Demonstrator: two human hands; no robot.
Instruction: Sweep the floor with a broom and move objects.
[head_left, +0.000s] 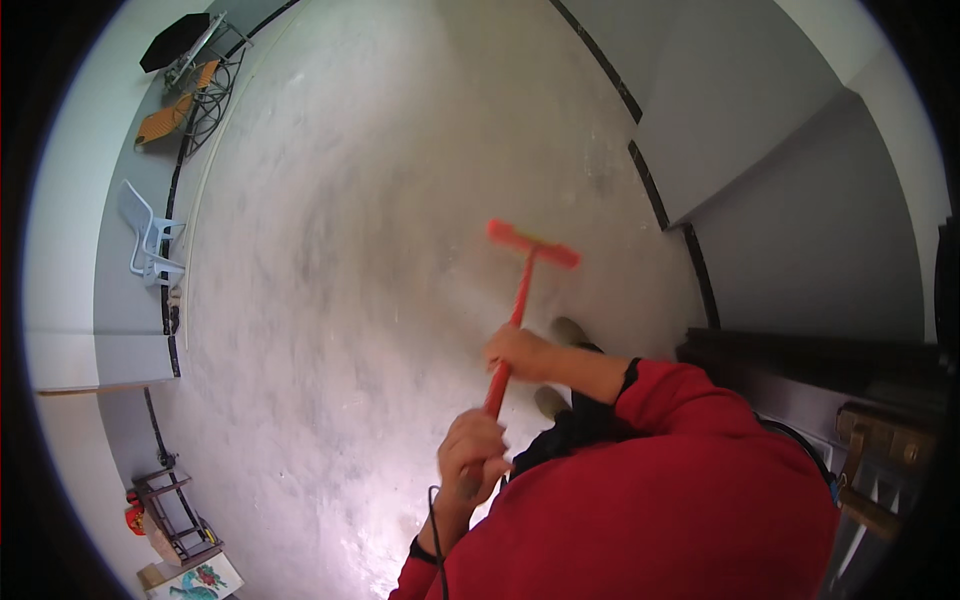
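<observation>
Both my hands grip the red pole of a long-handled broom or mop (520, 300). My right hand (521, 352) is wrapped around the pole partway down. Nearer the pole's top end, close to my body, my left hand (471, 454) closes around it. The tool's red crosswise head (534, 244), with a yellow-green strip, is over the pale floor (360, 225) in front of my feet. Motion blurs the head, so its exact kind and its contact with the floor are unclear. A dark cord hangs beside my left wrist.
Along the left wall stand a light-blue plastic chair (154, 236), an orange lounge-type seat (169, 116) and a dark wooden-framed stool or chair (176, 517). A grey-and-white wall (750, 135) juts out at right. Dark furniture (795, 367) stands close behind me.
</observation>
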